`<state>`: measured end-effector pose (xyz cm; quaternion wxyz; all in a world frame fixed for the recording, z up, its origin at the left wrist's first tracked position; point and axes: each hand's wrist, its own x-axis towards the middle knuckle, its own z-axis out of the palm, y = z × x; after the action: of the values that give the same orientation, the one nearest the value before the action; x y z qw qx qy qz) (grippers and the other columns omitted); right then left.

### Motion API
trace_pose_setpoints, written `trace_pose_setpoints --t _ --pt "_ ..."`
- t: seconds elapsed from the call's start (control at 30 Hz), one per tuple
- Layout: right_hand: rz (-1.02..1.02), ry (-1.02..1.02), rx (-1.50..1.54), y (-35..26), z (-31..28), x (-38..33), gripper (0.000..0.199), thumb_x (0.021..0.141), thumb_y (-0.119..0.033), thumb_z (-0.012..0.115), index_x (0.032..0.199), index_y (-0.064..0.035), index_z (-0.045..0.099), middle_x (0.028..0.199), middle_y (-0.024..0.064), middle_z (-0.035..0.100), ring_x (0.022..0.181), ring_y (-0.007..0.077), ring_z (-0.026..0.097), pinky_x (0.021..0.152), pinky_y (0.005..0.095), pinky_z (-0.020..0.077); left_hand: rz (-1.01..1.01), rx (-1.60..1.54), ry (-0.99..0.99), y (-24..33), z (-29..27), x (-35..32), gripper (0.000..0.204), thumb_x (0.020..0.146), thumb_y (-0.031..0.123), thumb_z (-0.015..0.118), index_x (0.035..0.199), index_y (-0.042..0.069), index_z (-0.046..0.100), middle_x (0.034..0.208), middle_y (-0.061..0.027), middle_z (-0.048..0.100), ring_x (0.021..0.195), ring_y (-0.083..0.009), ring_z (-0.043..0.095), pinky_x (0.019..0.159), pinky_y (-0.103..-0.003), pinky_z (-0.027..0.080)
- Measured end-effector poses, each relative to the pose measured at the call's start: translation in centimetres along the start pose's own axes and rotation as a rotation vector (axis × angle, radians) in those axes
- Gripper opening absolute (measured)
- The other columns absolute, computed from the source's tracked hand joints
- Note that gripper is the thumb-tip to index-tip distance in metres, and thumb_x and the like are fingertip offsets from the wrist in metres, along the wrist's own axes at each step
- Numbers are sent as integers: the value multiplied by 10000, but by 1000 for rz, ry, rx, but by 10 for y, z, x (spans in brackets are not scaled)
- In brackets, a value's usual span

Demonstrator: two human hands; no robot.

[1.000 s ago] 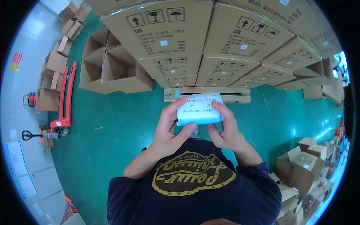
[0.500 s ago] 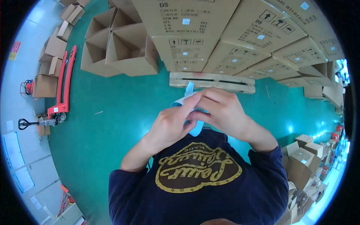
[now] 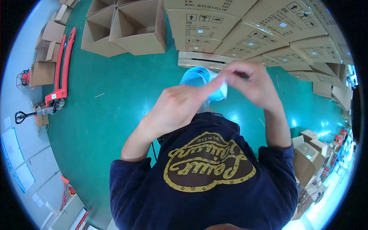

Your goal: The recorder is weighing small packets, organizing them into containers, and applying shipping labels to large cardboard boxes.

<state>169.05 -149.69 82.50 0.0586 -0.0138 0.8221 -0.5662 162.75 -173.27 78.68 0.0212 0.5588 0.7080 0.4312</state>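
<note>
Head view, centre of the frame: the left hand and the right hand both pinch a light blue packet, held just above the chest. Stacked cardboard boxes fill the upper right.

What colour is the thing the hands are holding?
Light blue with some white: the bundle sits between both hands, seen in the head view.
</note>
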Motion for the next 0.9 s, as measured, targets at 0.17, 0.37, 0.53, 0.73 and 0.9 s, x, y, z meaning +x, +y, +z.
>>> trace_pose_setpoints --t 0.17,0.37,0.53,0.73,0.9 --pt "198 28 88 -1 -21 -3 184 945 -217 642 982 -45 697 753 -50 590 635 26 484 553 206 381 -64 -177 113 0 -14 -11 458 805 -84 642 1244 39 594 902 -122 673 739 -254 651 634 -342 506" --pt "311 136 -76 -19 -74 -25 190 955 -221 631 1010 -45 678 803 -30 619 655 38 518 581 198 405 -175 -580 161 -4 -28 -27 234 809 -106 562 971 34 656 905 -87 669 767 -183 618 661 -303 477" --pt "-250 343 85 -18 -49 -43 123 925 -116 617 998 -32 669 916 49 663 825 125 616 713 240 479 -368 -529 155 -42 -36 -66 165 882 43 478 879 4 638 822 -80 665 689 -137 600 592 -276 450" --pt "-582 61 -150 -39 -37 -57 135 819 -48 687 951 -46 660 985 109 654 910 231 626 780 318 494 -594 -1050 -157 -10 -13 -3 251 933 186 495 973 8 667 681 -29 640 591 -89 571 525 -241 424" --pt "-520 192 -200 -25 -30 -68 249 794 -120 748 1006 -32 649 1010 129 647 851 206 600 767 312 479 -351 -927 -258 3 29 18 289 950 252 593 1085 16 689 666 -43 661 579 -105 613 511 -263 461"
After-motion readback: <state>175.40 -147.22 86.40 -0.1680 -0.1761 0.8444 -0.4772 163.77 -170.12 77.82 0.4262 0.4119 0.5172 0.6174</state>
